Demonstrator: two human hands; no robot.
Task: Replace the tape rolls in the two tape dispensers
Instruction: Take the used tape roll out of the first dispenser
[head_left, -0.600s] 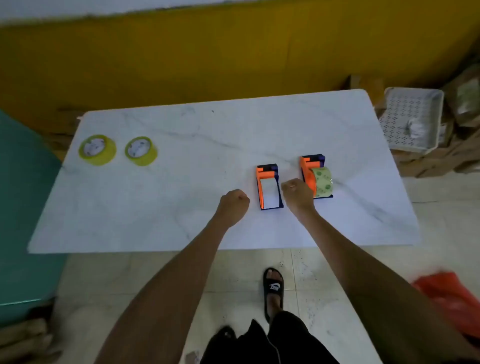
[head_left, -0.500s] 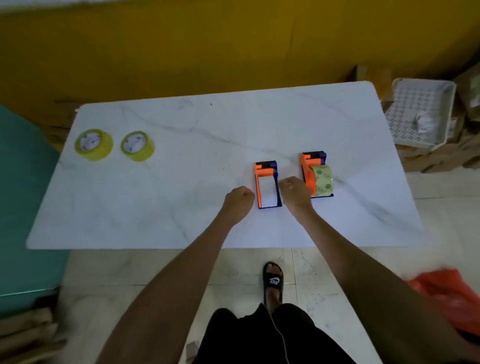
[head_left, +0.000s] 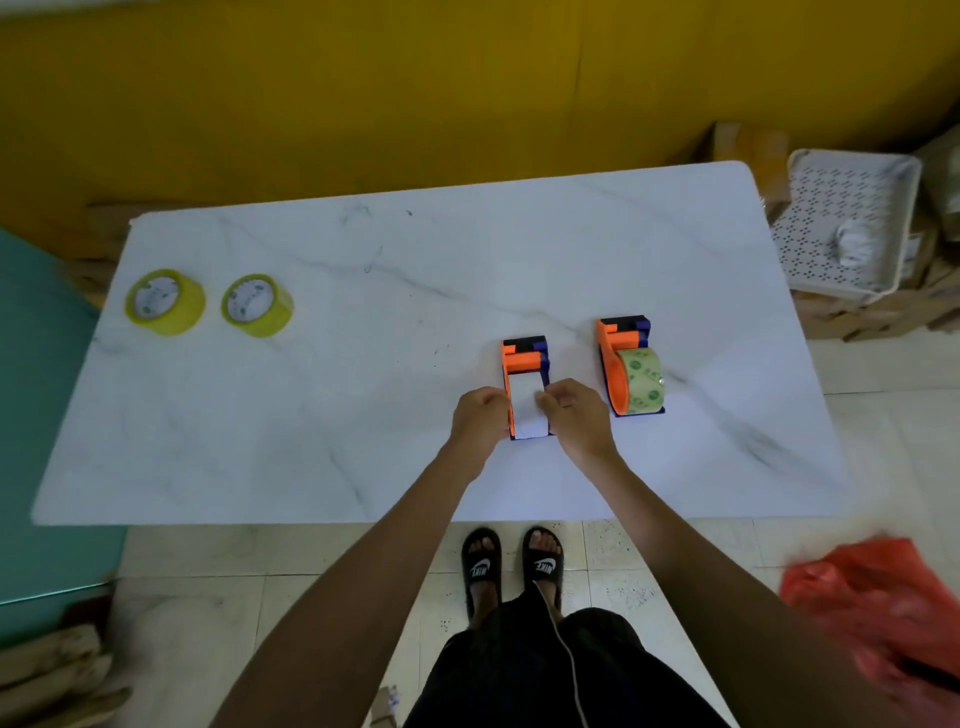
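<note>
Two orange-and-blue tape dispensers stand on the white marble table (head_left: 363, 405). The left dispenser (head_left: 524, 358) has an open frame with no roll in it; my left hand (head_left: 480, 421) presses against its left side and my right hand (head_left: 571, 415) grips its right side, fingers over the frame. The right dispenser (head_left: 621, 338) carries a pale green-printed tape roll (head_left: 643, 382) and stands untouched. Two yellow tape rolls lie flat at the table's far left, one (head_left: 165, 301) nearer the edge, the other (head_left: 257, 305) beside it.
A white perforated basket (head_left: 852, 218) sits on cardboard boxes right of the table. A red plastic bag (head_left: 878, 613) lies on the floor at lower right. A teal surface (head_left: 36, 415) borders the table's left side. My sandalled feet stand at the table's near edge.
Both hands have moved in onto the left dispenser, the left hand travelling right to its side, the right hand closing over its right wall. The camera has tilted down slightly.
</note>
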